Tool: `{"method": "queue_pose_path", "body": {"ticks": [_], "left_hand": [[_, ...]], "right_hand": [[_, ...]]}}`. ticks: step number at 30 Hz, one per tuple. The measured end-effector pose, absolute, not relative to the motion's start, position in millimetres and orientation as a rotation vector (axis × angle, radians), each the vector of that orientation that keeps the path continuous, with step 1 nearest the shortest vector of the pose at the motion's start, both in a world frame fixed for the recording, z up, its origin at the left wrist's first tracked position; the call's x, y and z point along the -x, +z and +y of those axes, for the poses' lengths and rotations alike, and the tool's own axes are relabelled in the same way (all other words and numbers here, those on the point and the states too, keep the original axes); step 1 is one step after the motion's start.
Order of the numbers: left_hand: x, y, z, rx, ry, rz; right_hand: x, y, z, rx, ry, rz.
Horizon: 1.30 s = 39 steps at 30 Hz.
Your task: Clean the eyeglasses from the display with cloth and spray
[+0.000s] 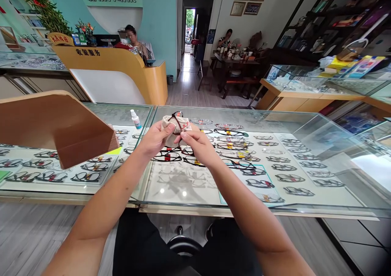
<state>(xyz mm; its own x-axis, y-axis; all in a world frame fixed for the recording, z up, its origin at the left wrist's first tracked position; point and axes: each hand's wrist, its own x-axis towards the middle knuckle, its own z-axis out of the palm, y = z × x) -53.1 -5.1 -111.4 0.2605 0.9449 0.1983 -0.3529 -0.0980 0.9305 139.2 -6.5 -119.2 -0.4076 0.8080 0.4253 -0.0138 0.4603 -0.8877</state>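
Note:
A pair of dark-framed eyeglasses (174, 116) is held above the glass counter, with a pale cleaning cloth (185, 124) bearing red letters bunched around part of it. My left hand (157, 138) is closed, thumb and fingers pinching the cloth against the frame. From the other side, my right hand (200, 142) is closed on the cloth and the eyeglasses near the lower part of the frame. The fingers and the cloth hide much of the lenses. Several more eyeglasses (166, 157) lie on the counter just below my hands.
Rows of eyeglasses (288, 178) fill the glass counter (171, 207). A white spray bottle (136, 119) stands left of my hands. A brown board-like object (55, 125) juts in from the left. Beyond are a cashier desk (155, 80) with a seated person, and another person at a table.

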Motion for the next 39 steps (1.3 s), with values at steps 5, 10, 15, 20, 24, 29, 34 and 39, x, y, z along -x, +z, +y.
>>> {"method": "queue_pose_path", "body": {"ticks": [5,10,15,20,24,29,34,39], "left_hand": [[61.4,-110.3,-6.0,-1.255,1.121,0.658],[59.5,-112.9,-6.4,-1.249,1.155,0.704],[50.9,-115.8,-6.1,-1.283,1.240,0.702],[45.7,-118.9,-7.3,-1.237,1.345,0.752],[43.1,-117.4,-9.9,-1.245,1.396,0.773],[39.8,-117.3,-11.9,-1.244,1.427,0.780],[37.4,-124.0,-10.1,-1.196,1.533,0.859],[38.0,-125.6,-6.0,-1.111,1.561,0.891]], "right_hand": [[-139.1,-122.7,-4.9,0.692,1.139,-1.717],[-139.4,-124.6,-3.4,0.698,1.151,-1.719],[-137.9,-124.6,-2.7,0.673,1.152,-1.764],[-138.0,-122.3,-5.8,0.641,1.117,-1.824],[-137.4,-119.7,-10.2,0.613,1.060,-1.855],[-134.1,-120.9,-13.8,0.628,1.008,-1.875],[-129.6,-127.2,-16.0,0.632,0.856,-1.935],[-127.8,-130.5,-17.8,0.632,0.817,-1.980]]}}
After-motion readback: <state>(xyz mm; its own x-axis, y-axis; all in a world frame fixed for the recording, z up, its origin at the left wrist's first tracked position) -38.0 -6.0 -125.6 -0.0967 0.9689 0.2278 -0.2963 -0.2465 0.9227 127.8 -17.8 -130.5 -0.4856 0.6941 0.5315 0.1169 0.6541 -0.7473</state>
